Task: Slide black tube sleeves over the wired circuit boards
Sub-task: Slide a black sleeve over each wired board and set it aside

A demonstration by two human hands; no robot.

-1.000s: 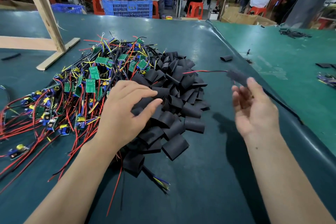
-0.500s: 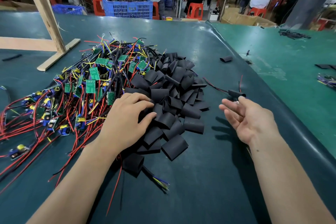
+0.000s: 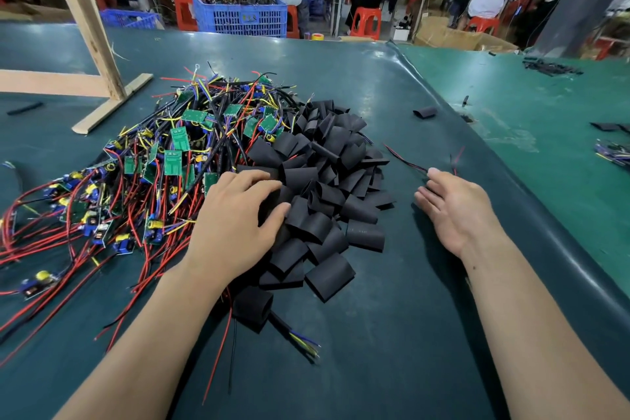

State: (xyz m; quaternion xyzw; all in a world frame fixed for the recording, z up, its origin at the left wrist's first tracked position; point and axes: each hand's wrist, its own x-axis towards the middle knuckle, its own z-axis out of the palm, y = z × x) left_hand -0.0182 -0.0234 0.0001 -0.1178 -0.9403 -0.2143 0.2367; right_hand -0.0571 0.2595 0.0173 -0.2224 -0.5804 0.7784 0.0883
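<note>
A heap of black tube sleeves [image 3: 327, 181] lies mid-table, touching a tangle of green circuit boards with red, black and yellow wires [image 3: 143, 174] on its left. My left hand [image 3: 235, 225] rests on the near left of the sleeve heap, fingers and thumb curled round one black sleeve [image 3: 272, 199]. My right hand [image 3: 456, 211] hovers palm-up with straight fingers to the right of the heap, holding nothing. Thin red and black wires [image 3: 405, 158] of a sleeved board poke out beyond its fingertips; the board itself is hidden by the hand.
A wooden frame [image 3: 95, 44] stands at the back left. One loose sleeve [image 3: 425, 112] lies at the right by the raised mat fold [image 3: 494, 160]. Beyond it a green table [image 3: 545, 106] holds more sleeves. A blue crate [image 3: 238, 15] and seated people are behind.
My right hand let the sleeved board drop to the table, then lowered and opened. My left hand curled its fingers and thumb onto a sleeve in the heap.
</note>
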